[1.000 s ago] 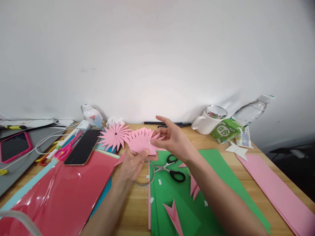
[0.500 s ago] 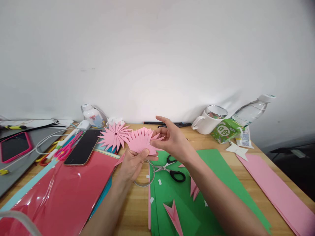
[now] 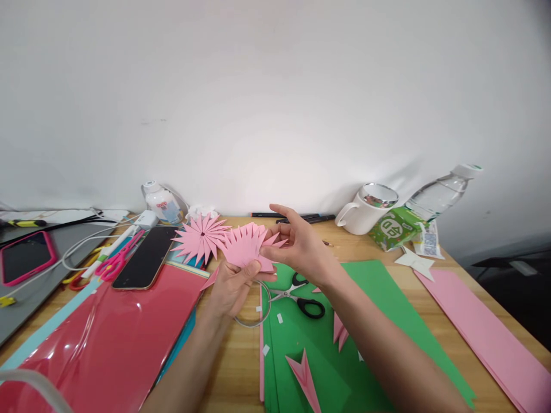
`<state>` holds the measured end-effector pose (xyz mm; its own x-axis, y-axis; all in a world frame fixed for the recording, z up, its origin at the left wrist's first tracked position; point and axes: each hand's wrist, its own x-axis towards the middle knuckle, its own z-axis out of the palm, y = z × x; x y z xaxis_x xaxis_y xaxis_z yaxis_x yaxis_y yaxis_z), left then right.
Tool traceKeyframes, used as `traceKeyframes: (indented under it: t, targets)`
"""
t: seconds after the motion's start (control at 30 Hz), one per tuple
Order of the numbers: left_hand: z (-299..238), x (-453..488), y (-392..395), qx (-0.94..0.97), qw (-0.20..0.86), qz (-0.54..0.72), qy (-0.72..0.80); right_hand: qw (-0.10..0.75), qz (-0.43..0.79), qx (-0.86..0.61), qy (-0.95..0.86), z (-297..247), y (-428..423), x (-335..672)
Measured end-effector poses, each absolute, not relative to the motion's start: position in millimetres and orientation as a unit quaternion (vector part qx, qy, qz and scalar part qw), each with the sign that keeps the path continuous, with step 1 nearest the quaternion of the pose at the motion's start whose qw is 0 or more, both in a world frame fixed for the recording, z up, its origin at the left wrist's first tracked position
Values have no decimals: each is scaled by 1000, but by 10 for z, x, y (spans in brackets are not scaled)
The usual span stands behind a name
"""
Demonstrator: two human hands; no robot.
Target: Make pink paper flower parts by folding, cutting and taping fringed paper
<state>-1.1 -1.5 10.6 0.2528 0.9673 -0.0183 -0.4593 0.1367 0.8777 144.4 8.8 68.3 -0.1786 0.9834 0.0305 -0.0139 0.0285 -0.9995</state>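
Observation:
A pink pleated paper fan [image 3: 244, 245] with pointed tips is held up above the table. My left hand [image 3: 235, 287] grips its lower edge, thumb on the front face. My right hand [image 3: 301, 244] pinches the fan's right side between thumb and fingers, its index finger raised. Behind and to the left lies a finished-looking round pink paper star [image 3: 202, 234]. Below the hands, black-handled scissors [image 3: 301, 298] lie spread on green paper sheets [image 3: 379, 321]. A folded pink paper piece [image 3: 305, 376] sits on the green sheets, and another [image 3: 339, 330] is partly behind my right forearm.
On the left are a red plastic-covered sheet [image 3: 124, 321], a black phone [image 3: 146, 258] and pink scissors [image 3: 116, 261]. To the right stand a white mug [image 3: 359, 212], a green packet [image 3: 394, 229], a leaning water bottle [image 3: 443, 192] and pink paper strips [image 3: 482, 332].
My right thumb has shifted slightly left across the fan's face. My left hand and the fan stay nearly in place.

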Motion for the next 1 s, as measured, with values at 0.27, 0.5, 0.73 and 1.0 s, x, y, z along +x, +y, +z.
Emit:
traceKeyframes:
  t: [0.27,0.5,0.73,1.0]
  targets:
    - [98,-16,-4,387,673,552,303,486,230,-483,-692,610,-83,1292]
    - [74,-24,11,399,651,574,296,516,137,-451,-715,524,-165,1145]
    - [68,-20,-2,373,678,554,307,536,330,-444,-637,609,-69,1340]
    - [86,-16,-11,392,668,548,316,487,469,-450,-583,655,-3,1396]
